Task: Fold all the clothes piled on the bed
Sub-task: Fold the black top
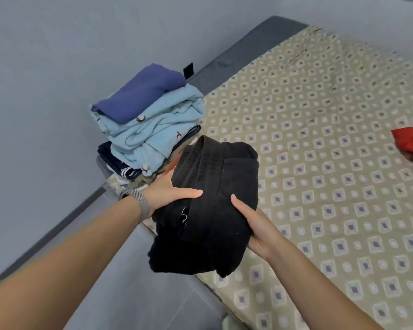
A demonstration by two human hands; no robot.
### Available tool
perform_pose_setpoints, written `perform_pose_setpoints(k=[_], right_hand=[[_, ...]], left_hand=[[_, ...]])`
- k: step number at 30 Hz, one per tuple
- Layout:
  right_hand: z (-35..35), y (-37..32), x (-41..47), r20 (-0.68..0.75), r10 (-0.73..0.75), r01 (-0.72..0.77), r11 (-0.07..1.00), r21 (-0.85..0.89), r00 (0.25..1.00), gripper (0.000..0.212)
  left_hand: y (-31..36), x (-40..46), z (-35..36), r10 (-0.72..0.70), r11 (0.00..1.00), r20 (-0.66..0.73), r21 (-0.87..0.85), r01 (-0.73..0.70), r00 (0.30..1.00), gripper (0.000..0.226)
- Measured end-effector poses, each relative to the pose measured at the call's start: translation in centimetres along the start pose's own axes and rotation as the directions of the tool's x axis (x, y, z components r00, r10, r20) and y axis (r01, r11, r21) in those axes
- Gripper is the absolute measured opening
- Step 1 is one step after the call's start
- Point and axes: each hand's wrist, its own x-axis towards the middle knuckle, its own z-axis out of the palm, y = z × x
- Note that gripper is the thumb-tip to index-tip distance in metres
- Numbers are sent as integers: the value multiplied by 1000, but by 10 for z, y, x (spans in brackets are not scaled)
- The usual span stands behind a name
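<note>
Black bundle (212, 206), folded thick, held above near-left bed (320, 163) edge between both hands. Left hand (169, 194) clamped on left side, thumb lying across top, fingers hidden beneath. Right hand (253, 225) cupped under right side, thumb on top, other fingers out of sight. Stack (148, 125) just beyond, far-left at bed corner, already tall and leaning. Likely risks: loose lower layers sagging near left, liable to unfold if grip slackens; stack apt to topple off corner if bundle set down off-centre or pushed against light blue layer. Red garment (410, 144) far right, seemingly unfolded, well apart.
</note>
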Motion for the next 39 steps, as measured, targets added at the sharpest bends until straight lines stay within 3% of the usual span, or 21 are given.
perform_pose_setpoints(k=[6, 10, 14, 18, 21, 24, 28, 35, 39], right_hand=[[12, -25, 55, -50, 32, -31, 999, 27, 998, 41], [24, -36, 77, -69, 41, -36, 997, 68, 997, 41], [38, -39, 102, -139, 39, -30, 998, 63, 990, 46], [49, -24, 127, -208, 26, -12, 998, 68, 978, 44], [51, -18, 138, -305, 20, 2, 997, 71, 952, 45], [50, -3, 139, -339, 28, 3, 996, 92, 940, 49], [46, 20, 145, -431, 10, 10, 999, 44, 902, 53], [50, 66, 186, -704, -182, 9, 970, -242, 687, 57], [48, 68, 194, -704, -249, 74, 960, -270, 665, 59]], left_hand=[[22, 49, -21, -10, 1000, 21, -11, 11, 1000, 67], [29, 78, -40, -14, 1000, 60, 0, 14, 998, 73], [26, 108, -62, 0, 999, 118, 33, -4, 993, 59], [9, 139, -80, 17, 999, 113, 31, -20, 993, 71], [-3, 158, -83, 1, 998, 196, 55, -12, 981, 65], [-16, 166, -86, 19, 994, 278, 95, -47, 960, 78], [-29, 183, -83, -14, 984, 333, 174, -46, 943, 70], [-63, 193, -61, -23, 919, 43, 394, 4, 999, 85], [-55, 193, -55, 25, 912, -52, 409, -2, 998, 71]])
